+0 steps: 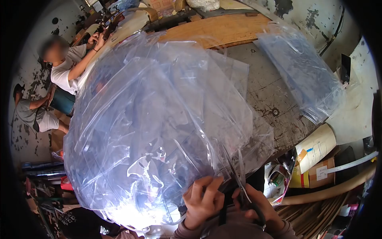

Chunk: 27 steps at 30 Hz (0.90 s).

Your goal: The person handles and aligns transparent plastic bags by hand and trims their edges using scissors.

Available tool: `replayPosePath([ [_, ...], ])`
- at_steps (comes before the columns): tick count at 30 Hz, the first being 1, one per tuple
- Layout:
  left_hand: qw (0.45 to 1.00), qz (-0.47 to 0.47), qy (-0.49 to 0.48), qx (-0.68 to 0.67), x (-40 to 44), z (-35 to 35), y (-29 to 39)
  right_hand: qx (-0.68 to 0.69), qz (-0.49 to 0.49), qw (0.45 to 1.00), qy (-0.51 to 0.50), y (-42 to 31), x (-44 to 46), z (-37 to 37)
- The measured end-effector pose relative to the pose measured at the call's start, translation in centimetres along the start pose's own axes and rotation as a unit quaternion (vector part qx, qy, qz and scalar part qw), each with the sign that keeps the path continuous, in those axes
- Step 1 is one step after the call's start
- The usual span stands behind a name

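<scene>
A large, crumpled pile of clear plastic sheeting (159, 103) spreads over the table and hangs down its near side. My left hand (203, 201) is closed at the sheeting's near edge, fingers curled on the plastic. Beside it, my right hand (262, 205) grips a pair of scissors (240, 179) by their dark handles. The scissor blades point up and away from me, along the plastic's edge. Glare and folds hide exactly where the blades meet the sheet.
A flat stack of clear plastic sheets (302, 71) lies at the table's right. A wooden board (219, 30) is at the back. Below right are a cardboard box (321, 175) and a rolled paper (318, 145). One person (65, 63) works at the far left, another (34, 107) sits behind.
</scene>
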<state>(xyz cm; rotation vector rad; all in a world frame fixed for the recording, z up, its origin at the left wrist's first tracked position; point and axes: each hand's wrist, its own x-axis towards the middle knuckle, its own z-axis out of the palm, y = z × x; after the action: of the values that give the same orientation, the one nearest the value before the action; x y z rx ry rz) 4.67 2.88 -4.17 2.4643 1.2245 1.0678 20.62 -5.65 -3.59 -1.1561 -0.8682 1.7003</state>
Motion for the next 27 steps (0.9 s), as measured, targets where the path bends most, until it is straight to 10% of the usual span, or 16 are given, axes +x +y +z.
replayPosePath([
  [6, 0.989, -0.073, 0.059, -0.111, 0.6, -0.1, 0.5, -0.045, 0.01, 0.998, -0.04, 0.3, 0.0, -0.4],
  [8, 0.919, -0.263, 0.103, -0.274, 1.0, -0.4, 1.4, -0.058, 0.005, 0.997, -0.049, 0.8, 0.0, -0.4],
  [27, 0.942, -0.213, -0.024, -0.259, 1.8, -1.9, 1.0, -0.08, -0.004, 0.995, -0.057, 1.1, 0.6, 0.6],
])
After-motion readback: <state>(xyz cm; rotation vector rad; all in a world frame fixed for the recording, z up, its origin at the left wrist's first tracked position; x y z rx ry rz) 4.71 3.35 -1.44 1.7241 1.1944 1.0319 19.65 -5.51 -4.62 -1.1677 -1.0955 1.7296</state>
